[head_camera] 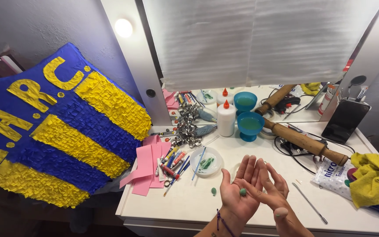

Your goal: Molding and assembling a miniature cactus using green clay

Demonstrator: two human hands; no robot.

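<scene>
Both hands hover low over the white bench [189,202]. On the upturned left hand [237,193], its fingers spread flat and wide, a small green ball [243,192] rests in the palm. Across it lies the right hand [270,193], fingers straight and open, gripping nothing. Just left, a green bit [213,191] sits on the bench. Farther back stand a white dish [207,162], a glue bottle [226,118], a blue cup [251,126] and a wooden rolling pin [305,142].
</scene>
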